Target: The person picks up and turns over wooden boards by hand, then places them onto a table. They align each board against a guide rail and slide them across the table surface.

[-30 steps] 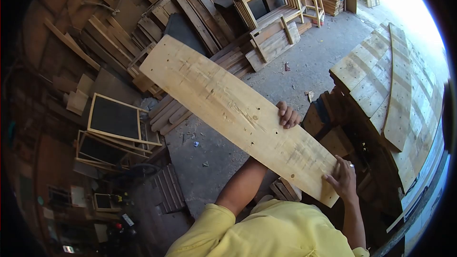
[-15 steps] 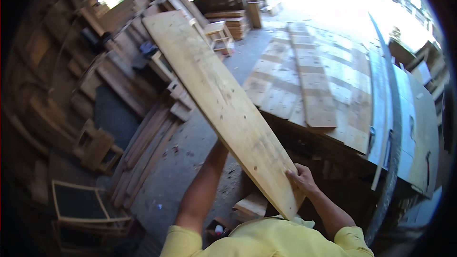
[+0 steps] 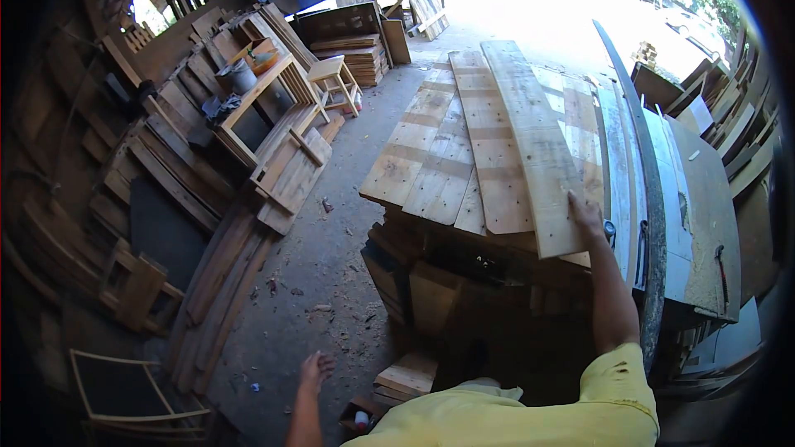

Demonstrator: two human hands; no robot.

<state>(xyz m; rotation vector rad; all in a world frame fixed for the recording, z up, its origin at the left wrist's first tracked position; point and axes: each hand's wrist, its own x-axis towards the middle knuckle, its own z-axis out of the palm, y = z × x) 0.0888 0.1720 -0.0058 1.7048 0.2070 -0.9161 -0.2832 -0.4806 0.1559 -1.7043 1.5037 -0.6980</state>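
A long pale wooden plank (image 3: 538, 149) lies at a slant over the boards on the workbench. At its near right edge, my right hand (image 3: 586, 217) grips the plank, with the fingertips showing on top and the rest partly hidden from view. My left hand (image 3: 316, 370) hangs low above the floor, away from the plank, its fingers apart and holding nothing. Just left of the plank lies another board (image 3: 490, 149) with dark bands, on top of several wider boards (image 3: 406, 157) side by side.
A long dark bar (image 3: 650, 223) runs along the bench's right side, near a hammer-like tool (image 3: 723, 273). Cut wood blocks (image 3: 407, 377) sit by my body. Left stand a stool (image 3: 333, 83), stacked planks (image 3: 236, 281) and a framed panel (image 3: 124, 385). Wood scraps litter the floor (image 3: 319, 281).
The plank has moved from in front of me, held up in both hands, down to the right onto the bench boards. My left hand has let go and dropped away to the left.
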